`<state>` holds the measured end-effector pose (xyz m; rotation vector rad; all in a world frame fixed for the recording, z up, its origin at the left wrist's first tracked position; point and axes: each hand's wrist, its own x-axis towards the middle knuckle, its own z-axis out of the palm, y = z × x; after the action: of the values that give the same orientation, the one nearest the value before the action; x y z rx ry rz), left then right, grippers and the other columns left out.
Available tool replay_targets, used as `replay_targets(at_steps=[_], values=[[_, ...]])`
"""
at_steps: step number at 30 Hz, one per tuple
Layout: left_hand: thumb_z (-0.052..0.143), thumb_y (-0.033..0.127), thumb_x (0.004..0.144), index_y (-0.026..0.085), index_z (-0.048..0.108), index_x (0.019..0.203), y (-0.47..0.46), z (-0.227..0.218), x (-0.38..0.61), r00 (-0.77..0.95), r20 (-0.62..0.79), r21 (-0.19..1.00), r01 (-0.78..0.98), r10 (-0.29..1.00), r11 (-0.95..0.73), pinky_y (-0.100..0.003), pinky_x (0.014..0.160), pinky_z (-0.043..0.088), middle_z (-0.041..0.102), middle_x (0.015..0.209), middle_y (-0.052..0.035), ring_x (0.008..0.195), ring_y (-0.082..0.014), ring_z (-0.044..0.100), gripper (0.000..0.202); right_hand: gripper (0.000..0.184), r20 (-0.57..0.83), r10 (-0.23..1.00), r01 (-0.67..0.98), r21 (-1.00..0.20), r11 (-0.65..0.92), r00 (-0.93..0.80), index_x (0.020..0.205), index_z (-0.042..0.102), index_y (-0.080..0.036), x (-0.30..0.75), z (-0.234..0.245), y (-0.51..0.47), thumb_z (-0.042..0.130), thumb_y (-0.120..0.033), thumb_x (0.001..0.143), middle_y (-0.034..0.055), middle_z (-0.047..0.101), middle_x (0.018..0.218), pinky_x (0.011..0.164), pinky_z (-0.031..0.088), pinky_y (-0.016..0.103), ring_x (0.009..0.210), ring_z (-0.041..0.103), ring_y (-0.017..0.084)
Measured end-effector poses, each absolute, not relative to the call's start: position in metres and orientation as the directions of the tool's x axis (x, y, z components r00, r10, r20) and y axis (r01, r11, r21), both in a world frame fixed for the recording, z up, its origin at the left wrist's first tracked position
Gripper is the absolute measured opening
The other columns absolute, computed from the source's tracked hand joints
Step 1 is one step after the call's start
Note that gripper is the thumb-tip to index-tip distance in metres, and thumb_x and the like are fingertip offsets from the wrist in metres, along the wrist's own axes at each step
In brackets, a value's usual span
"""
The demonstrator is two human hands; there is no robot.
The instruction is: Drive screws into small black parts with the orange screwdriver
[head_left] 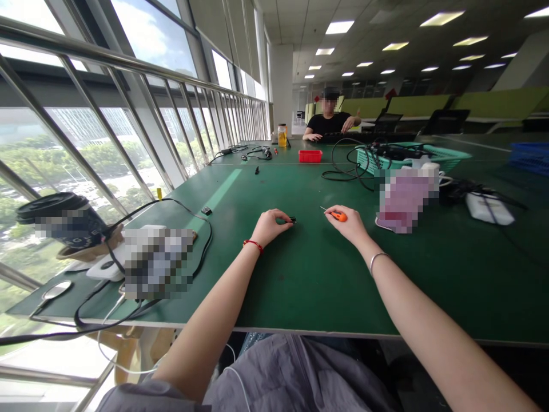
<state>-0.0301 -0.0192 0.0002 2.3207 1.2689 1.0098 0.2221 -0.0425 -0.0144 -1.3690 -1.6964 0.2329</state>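
My left hand (271, 226) rests low over the green table, thumb and fingers closed on a small black part (293, 220) whose kind I cannot make out. To its right, my right hand (349, 223) grips a screwdriver with an orange handle (339, 217). The screwdriver's thin metal shaft (323, 208) points left toward the small part, with a gap between them. Another small dark piece (206, 211) lies on the table to the left of my left hand.
Left: a lidded cup (60, 220), blurred devices and a black cable (210, 240). Ahead: a red tray (310, 156), a yellow jar (282, 135) and a seated person (329, 121). Right: a teal basket (448, 154) with cables, a pink blurred item (405, 197) and a white adapter (489, 209).
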Motion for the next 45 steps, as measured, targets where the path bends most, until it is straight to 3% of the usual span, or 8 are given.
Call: replay_targets(at_steps=[7,13,20,27,45], values=[[0.061,0.033,0.073,0.019,0.073,0.079,-0.012,0.02,-0.094,-0.003,0.442,0.438,0.873,0.897,-0.213,-0.031,0.083,0.048,0.07,0.095,-0.0057,0.09,-0.0235,0.062,0.02,0.015,0.521,0.853,0.676,-0.641,0.364,0.035,0.081,0.068,-0.023,0.222,-0.014,-0.043,0.056,-0.031,0.075,0.0037,0.069,0.091,0.079,0.049,0.036,0.083,0.063,0.021],[0.06,0.033,0.074,0.019,0.074,0.085,-0.008,0.02,-0.133,-0.196,0.465,0.373,0.928,0.863,0.011,-0.033,0.082,0.048,0.07,0.098,-0.0074,0.091,-0.027,0.061,0.022,0.016,0.517,0.856,0.678,-0.639,0.362,0.031,0.081,0.068,-0.022,0.222,-0.014,-0.043,0.056,-0.031,0.076,0.0036,0.069,0.09,0.079,0.049,0.035,0.083,0.062,0.02],[0.063,0.038,0.071,0.021,0.076,0.086,-0.006,0.016,-0.15,-0.199,0.335,0.36,0.93,0.921,0.07,-0.032,0.077,0.05,0.072,0.09,-0.0077,0.094,-0.0283,0.062,0.026,0.016,0.51,0.86,0.682,-0.637,0.36,0.024,0.082,0.068,-0.023,0.223,-0.015,-0.042,0.056,-0.031,0.076,0.003,0.069,0.091,0.076,0.048,0.034,0.082,0.062,0.02],[0.063,0.041,0.069,0.019,0.076,0.088,-0.006,0.023,-0.157,-0.285,0.347,0.493,0.866,0.893,0.084,-0.033,0.078,0.05,0.073,0.088,-0.0088,0.092,-0.0282,0.064,0.032,0.016,0.513,0.858,0.684,-0.632,0.363,0.02,0.081,0.068,-0.023,0.221,-0.014,-0.043,0.056,-0.033,0.076,0.0035,0.069,0.089,0.071,0.048,0.032,0.077,0.062,0.019],[0.062,0.037,0.07,0.019,0.074,0.087,-0.001,0.019,-0.155,-0.272,0.302,0.532,0.843,0.913,0.076,-0.03,0.082,0.049,0.073,0.089,-0.0058,0.089,-0.023,0.065,0.027,0.017,0.478,0.878,0.662,-0.664,0.348,0.017,0.081,0.067,-0.022,0.22,-0.012,-0.044,0.056,-0.034,0.075,0.0038,0.068,0.088,0.059,0.048,0.029,0.061,0.059,0.015]])
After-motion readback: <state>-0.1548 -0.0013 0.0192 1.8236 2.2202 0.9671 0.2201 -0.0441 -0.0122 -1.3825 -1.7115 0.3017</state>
